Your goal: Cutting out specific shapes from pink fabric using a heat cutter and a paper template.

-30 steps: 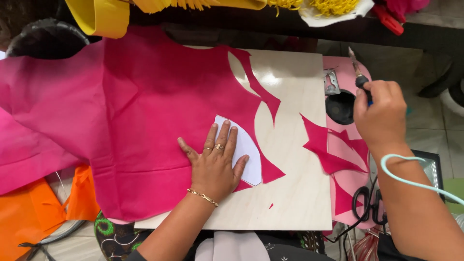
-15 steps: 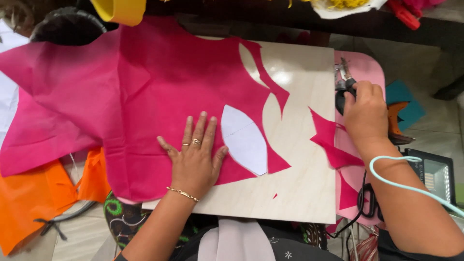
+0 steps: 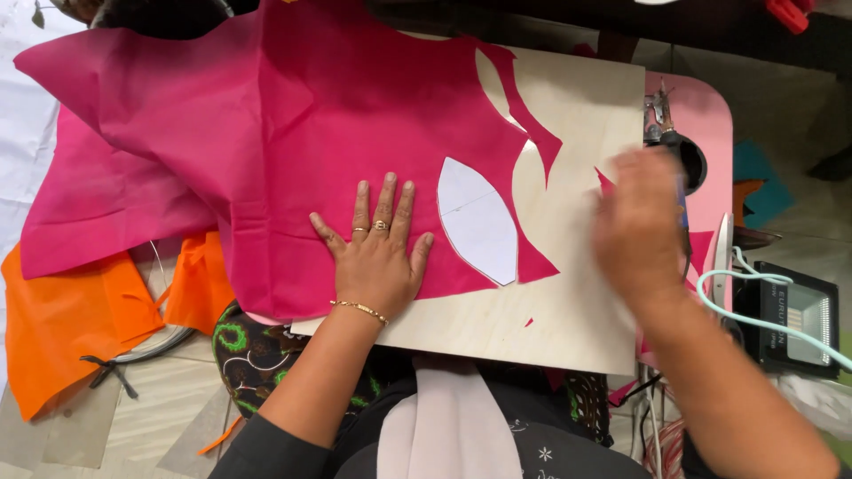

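The person is sitting over a pale plywood board point(image 3: 568, 328) that is serving as the work surface, with a large sheet of magenta non-woven fabric point(image 3: 337, 133) lying spread across its left and middle part and spilling off the far edge. The left hand point(image 3: 377, 253) is lying flat on the fabric near the board's front edge, fingers fanned wide and pressing down, gripping nothing; it looks to be there to keep the thin sheet from sliding or puckering. Just to the right of its fingertips a white leaf-shaped paper template point(image 3: 479, 222) is resting on the fabric, close to the cut, wavy edge, seemingly placed where uncut cloth remains.

The right hand point(image 3: 639, 222) is hovering over the board's right side, blurred in motion, so I cannot tell whether its grip is closed or loose, though a thin tool seems to be showing at its far side. A pale mint cable point(image 3: 754, 293) is trailing beside that wrist. Beyond it, magenta offcuts point(image 3: 701, 248) are lying on a pink tray point(image 3: 701, 102), and orange fabric point(image 3: 80, 310) is lying on the floor at the left.
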